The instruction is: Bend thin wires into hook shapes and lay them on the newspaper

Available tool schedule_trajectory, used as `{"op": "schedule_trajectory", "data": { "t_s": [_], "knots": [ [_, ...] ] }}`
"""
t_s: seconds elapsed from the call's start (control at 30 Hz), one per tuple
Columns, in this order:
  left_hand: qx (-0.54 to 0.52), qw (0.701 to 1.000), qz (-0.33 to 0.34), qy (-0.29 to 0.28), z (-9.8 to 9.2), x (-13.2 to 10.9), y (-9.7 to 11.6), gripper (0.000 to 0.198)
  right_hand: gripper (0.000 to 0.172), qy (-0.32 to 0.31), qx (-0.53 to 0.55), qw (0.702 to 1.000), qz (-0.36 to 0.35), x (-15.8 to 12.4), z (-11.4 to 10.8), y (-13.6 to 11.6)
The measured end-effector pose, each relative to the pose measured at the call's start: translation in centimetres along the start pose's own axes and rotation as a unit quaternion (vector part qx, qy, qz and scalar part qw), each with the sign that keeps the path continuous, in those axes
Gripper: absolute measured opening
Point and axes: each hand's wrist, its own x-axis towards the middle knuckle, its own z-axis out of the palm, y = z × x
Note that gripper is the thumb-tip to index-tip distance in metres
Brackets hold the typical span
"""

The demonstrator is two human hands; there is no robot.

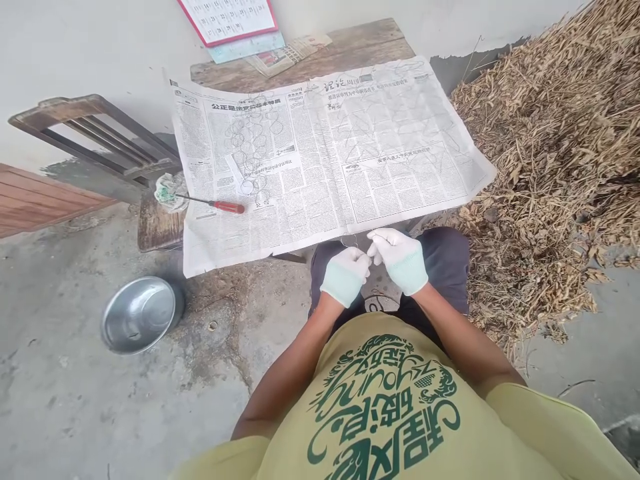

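My left hand (349, 272), in a white knit glove with a pale green cuff, is closed in a pinch over my lap. A thin wire (350, 241) curves out above its fingers. Close beside it, my right hand (397, 257) in a matching glove is also pinched, seemingly on the same wire; its fingertips hide the detail. Just beyond both hands lies a spread newspaper (310, 230). On its left half sit several thin wire rings (255, 133), and faint bent wire pieces (380, 123) are scattered over the right half.
A red-handled screwdriver (227, 206) lies at the paper's left edge, its shaft reaching a crumpled plastic bag (171, 192) on a wooden chair (160, 223). A metal basin (143, 315) stands on the concrete floor. Dry stalks (550, 147) are heaped at right. A calendar (230, 17) leans behind.
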Motion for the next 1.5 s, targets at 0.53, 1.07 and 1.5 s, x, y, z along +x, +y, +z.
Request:
{"op": "schedule_trajectory", "data": {
  "t_s": [0.53,1.07,1.5],
  "knots": [
    [-0.254,0.959,-0.022,-0.125,0.0,-1.6,-0.3,0.008,0.023,-0.243,0.249,0.932,0.102,3.0,-1.7,1.8],
    [-0.12,0.981,-0.077,-0.134,-0.2,-2.4,2.4,0.013,0.002,-0.171,0.299,0.937,0.05,1.9,0.1,2.4],
    [-0.137,0.967,-0.062,-0.206,-0.5,-3.6,1.8,0.011,0.041,-0.145,0.314,0.934,0.089,2.8,-0.8,1.1]
  ]
}}
